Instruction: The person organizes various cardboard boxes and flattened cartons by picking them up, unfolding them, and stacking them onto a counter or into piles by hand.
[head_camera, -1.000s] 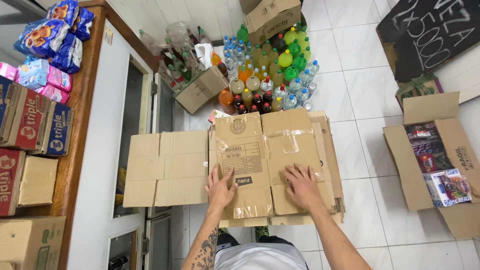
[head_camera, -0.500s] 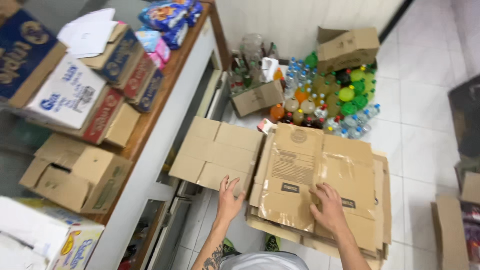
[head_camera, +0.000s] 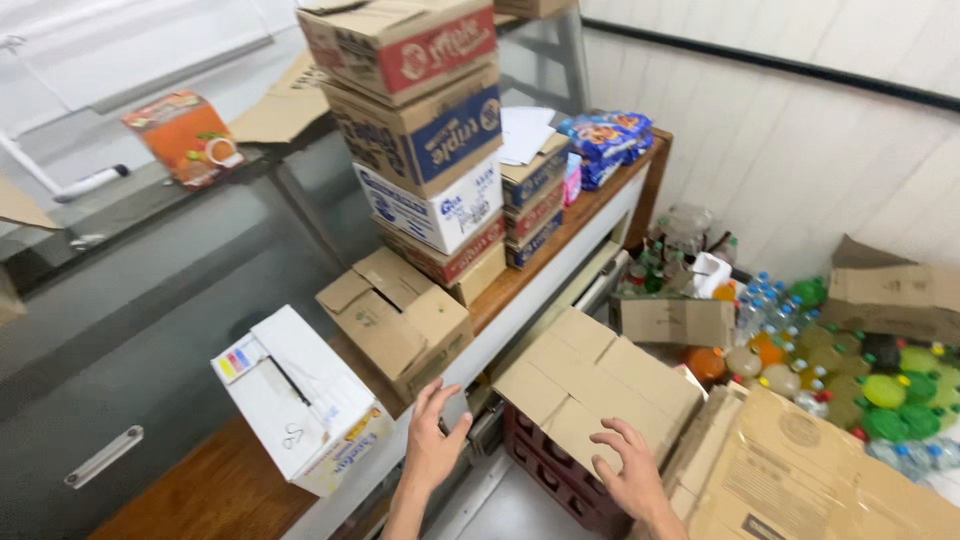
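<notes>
While my right hand (head_camera: 630, 475) rests with fingers spread on the flattened cardboard (head_camera: 590, 385) atop the red crate (head_camera: 560, 470), my left hand (head_camera: 432, 440), open and holding nothing, hovers nearer the brown box (head_camera: 400, 320) up-left on the table (head_camera: 230, 490)

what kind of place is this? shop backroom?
Probably a small shop's stockroom. Stacked printed cartons sit on a wooden shelf, shrink-wrapped drink bottles crowd the tiled floor, and flattened cardboard lies over a red crate. The left hand and right hand are both empty.
</notes>
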